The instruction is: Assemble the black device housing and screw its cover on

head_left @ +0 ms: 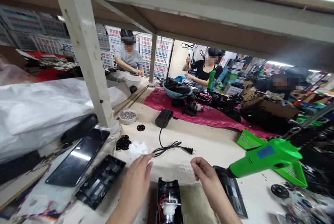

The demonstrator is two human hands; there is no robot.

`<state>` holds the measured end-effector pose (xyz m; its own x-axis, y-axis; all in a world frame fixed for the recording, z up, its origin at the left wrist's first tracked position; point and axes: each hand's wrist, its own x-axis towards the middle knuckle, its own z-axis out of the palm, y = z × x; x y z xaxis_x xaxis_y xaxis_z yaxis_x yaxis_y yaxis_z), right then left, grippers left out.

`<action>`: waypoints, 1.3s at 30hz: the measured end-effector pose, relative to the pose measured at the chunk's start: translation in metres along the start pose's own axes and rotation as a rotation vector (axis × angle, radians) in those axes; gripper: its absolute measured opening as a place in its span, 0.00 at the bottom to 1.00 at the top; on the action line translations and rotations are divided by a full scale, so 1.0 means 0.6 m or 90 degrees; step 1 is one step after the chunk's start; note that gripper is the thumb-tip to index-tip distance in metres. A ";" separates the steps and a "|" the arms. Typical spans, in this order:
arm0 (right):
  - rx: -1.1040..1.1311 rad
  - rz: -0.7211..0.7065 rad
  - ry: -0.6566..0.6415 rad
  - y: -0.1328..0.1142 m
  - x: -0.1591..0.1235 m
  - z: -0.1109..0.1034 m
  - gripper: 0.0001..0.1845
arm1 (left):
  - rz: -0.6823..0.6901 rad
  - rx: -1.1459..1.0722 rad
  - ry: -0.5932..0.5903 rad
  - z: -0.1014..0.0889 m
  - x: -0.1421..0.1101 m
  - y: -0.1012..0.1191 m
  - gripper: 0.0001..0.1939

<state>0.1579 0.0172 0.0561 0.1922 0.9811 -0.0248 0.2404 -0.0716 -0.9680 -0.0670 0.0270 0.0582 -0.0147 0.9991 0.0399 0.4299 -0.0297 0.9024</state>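
My left hand (139,175) is stretched forward, its thumb a little apart from the fingers. Its fingertips reach the looped end of a black power cord (168,146), and no grip on it shows. My right hand (205,172) is closed in a pinch at the edge of a clear, dimpled plastic piece (186,170). Between and below my hands lies an open black housing half (169,203) with a white motor unit and red wires inside. Another black housing shell (101,182) rests left of my left hand. A dark shell (236,192) lies partly behind my right forearm.
A green electric screwdriver (266,157) hangs at right, near green trays (249,140). A phone (78,157) lies at left; a bowl of screws (127,116) stands by the shelf post (86,49). A corded black part (164,117) sits ahead. Several people work beyond.
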 end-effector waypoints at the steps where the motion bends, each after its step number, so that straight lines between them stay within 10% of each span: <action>1: 0.014 0.002 -0.002 -0.003 -0.001 -0.001 0.16 | 0.013 0.023 0.020 -0.011 0.013 0.001 0.18; 10: 0.157 -0.026 -0.044 -0.066 -0.004 0.038 0.15 | -0.056 -0.173 0.006 -0.021 0.060 0.000 0.02; 14: 0.229 -0.060 -0.064 -0.087 0.009 0.098 0.15 | -0.142 -0.423 -0.099 0.011 0.023 0.022 0.16; 20: 0.284 -0.085 -0.022 -0.076 0.017 0.147 0.16 | -0.298 -0.733 -0.032 0.010 -0.002 0.038 0.22; 29: 0.372 -0.013 -0.181 -0.048 -0.001 0.142 0.24 | -0.284 -0.706 0.072 0.000 0.001 0.038 0.24; 39: 0.302 -0.115 -0.066 -0.039 -0.015 0.139 0.19 | -0.263 -0.751 0.086 0.024 -0.009 0.019 0.21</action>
<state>0.0714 0.0252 0.0583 0.0861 0.9845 0.1525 -0.2013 0.1671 -0.9652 -0.0489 0.0216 0.0623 -0.0776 0.9314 -0.3556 -0.6947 0.2053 0.6893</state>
